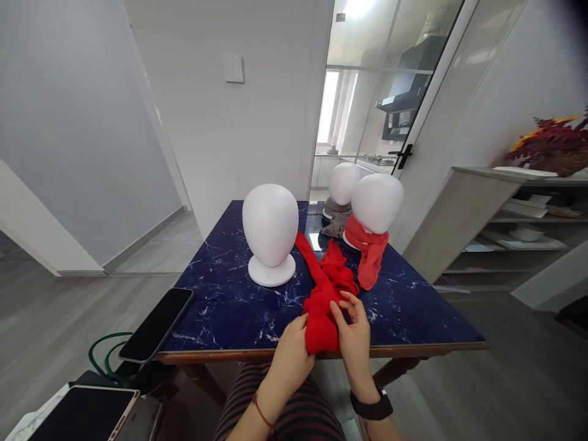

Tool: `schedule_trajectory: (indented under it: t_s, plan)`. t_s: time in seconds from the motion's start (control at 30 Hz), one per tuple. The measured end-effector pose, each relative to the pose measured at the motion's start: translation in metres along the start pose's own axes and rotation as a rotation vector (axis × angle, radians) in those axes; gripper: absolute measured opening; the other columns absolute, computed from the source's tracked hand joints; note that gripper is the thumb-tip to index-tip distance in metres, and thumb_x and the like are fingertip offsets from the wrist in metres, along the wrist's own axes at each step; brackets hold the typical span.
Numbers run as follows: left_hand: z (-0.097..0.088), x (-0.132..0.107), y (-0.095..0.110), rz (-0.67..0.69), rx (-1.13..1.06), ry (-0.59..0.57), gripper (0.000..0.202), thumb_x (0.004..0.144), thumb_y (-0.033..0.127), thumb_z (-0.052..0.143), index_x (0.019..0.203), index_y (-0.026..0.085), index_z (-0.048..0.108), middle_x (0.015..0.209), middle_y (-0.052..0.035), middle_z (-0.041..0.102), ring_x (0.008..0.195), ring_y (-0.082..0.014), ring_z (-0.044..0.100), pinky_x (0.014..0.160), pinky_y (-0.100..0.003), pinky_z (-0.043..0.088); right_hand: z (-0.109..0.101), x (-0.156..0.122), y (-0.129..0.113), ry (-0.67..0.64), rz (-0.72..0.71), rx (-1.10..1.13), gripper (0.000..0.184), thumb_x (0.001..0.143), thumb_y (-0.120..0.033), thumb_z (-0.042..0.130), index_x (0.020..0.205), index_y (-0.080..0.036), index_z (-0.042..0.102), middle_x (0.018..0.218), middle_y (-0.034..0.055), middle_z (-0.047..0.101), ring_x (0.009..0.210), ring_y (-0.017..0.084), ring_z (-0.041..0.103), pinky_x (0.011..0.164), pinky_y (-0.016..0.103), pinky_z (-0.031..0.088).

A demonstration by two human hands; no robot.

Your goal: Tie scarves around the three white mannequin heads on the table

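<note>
A red scarf [327, 288] lies on the dark blue marble table [220, 300], running from behind a bare white mannequin head [270, 233] down to the near edge. My left hand [290, 355] grips the scarf's near end from the left, fingers closed on the cloth. My right hand [354, 334] holds the same end from the right, fingers pinching the fabric. A second white head [376, 202] at the right wears a red scarf [367, 251]. Behind it a third head [343, 182] wears a grey scarf [335, 219].
A black phone [157, 323] overhangs the table's left front corner. A tablet [82, 413] and green cord [108, 352] lie below at the left. Open shelves [514, 226] with a dried flower basket [555, 150] stand at the right. A glass door is behind.
</note>
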State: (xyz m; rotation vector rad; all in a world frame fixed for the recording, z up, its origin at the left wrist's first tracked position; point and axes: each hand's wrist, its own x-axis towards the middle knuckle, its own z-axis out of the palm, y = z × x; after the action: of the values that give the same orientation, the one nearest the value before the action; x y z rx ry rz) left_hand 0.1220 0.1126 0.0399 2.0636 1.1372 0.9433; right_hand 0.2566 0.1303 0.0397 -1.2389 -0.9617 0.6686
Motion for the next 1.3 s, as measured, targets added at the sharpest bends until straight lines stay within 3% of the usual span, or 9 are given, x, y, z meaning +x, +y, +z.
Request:
schedule_trajectory:
  t_s: [0.2,0.37,0.47,0.7,0.83,0.93,1.03,1.13,1.3]
  plan:
    - [0.004,0.025,0.0,-0.058,0.312,0.025,0.065,0.067,-0.001,0.04,0.128,0.021,0.05,0.128,-0.0104,0.053,0.123,-0.0244,0.043,0.111,-0.051,0.019,-0.005,-0.015,-0.007,0.157,-0.067,-0.009,0.039,0.078,-0.039,0.061,0.108,-0.016,0.055,0.096,0.0097,0.066,0.092,0.02,0.063,0.085,0.035,0.049]
    - [0.011,0.027,-0.011,-0.137,0.309,0.179,0.058,0.067,-0.002,0.039,0.12,0.015,0.054,0.129,-0.0137,0.05,0.126,-0.0249,0.04,0.111,-0.05,0.019,-0.02,-0.01,0.003,0.374,-0.06,0.06,0.037,0.079,-0.037,0.062,0.109,-0.016,0.055,0.095,0.009,0.065,0.088,0.019,0.063,0.083,0.035,0.05]
    - [0.012,0.024,-0.019,-0.183,0.24,0.269,0.061,0.066,-0.004,0.039,0.125,0.01,0.049,0.136,-0.0172,0.041,0.131,-0.0265,0.032,0.112,-0.05,0.02,-0.026,-0.01,-0.002,0.366,-0.096,0.163,0.033,0.083,-0.035,0.056,0.112,-0.021,0.05,0.093,0.0051,0.062,0.081,0.015,0.063,0.075,0.032,0.052]
    - [-0.014,-0.011,0.002,0.078,-0.175,0.137,0.071,0.074,0.009,0.046,0.14,0.026,0.028,0.152,-0.006,0.02,0.14,-0.0248,0.015,0.113,-0.05,0.017,-0.02,-0.048,-0.032,0.035,-0.139,0.097,0.015,0.086,-0.031,0.053,0.097,-0.021,0.053,0.092,0.0043,0.058,0.083,0.013,0.06,0.071,0.022,0.05]
    - [-0.027,-0.042,0.022,0.138,-0.147,0.121,0.062,0.08,0.013,0.047,0.138,0.027,0.032,0.148,-0.0075,0.03,0.139,-0.027,0.016,0.111,-0.053,0.019,-0.018,-0.068,-0.051,-0.532,-0.116,0.008,0.013,0.086,-0.03,0.053,0.092,-0.02,0.06,0.085,0.0029,0.062,0.072,0.012,0.059,0.066,0.022,0.05]
    - [-0.034,-0.048,0.027,0.175,-0.108,0.064,0.054,0.079,0.016,0.051,0.132,0.025,0.043,0.122,-0.0092,0.056,0.129,-0.0263,0.035,0.11,-0.054,0.021,-0.021,-0.077,-0.067,-0.784,-0.1,-0.009,0.017,0.088,-0.031,0.05,0.09,-0.02,0.062,0.08,0.0022,0.062,0.069,0.012,0.058,0.066,0.023,0.049]
    - [-0.041,-0.044,0.027,0.145,-0.142,0.22,0.031,0.082,0.02,0.05,0.111,0.023,0.06,0.084,-0.0023,0.064,0.094,-0.0181,0.057,0.109,-0.051,0.025,-0.031,-0.083,-0.075,-0.884,-0.115,0.025,0.019,0.082,-0.036,0.059,0.093,-0.022,0.064,0.079,0.0016,0.061,0.069,0.012,0.057,0.066,0.022,0.047]
    - [-0.052,-0.045,0.033,0.042,-0.225,0.565,0.018,0.084,0.021,0.05,0.094,0.022,0.065,0.074,0.0012,0.06,0.076,-0.0127,0.056,0.106,-0.045,0.031,-0.041,-0.085,-0.075,-0.902,-0.135,0.036,0.034,0.067,-0.042,0.074,0.094,-0.022,0.065,0.073,-0.0007,0.057,0.063,0.011,0.053,0.061,0.021,0.045]
    - [-0.082,-0.072,0.05,0.026,-0.416,0.91,0.027,0.083,0.023,0.054,0.109,0.021,0.059,0.061,0.0048,0.055,0.068,-0.0125,0.057,0.094,-0.04,0.043,-0.05,-0.071,-0.068,-0.543,-0.084,-0.169,0.03,0.073,-0.039,0.069,0.096,-0.021,0.066,0.061,-0.0046,0.042,0.055,0.009,0.043,0.053,0.02,0.039]
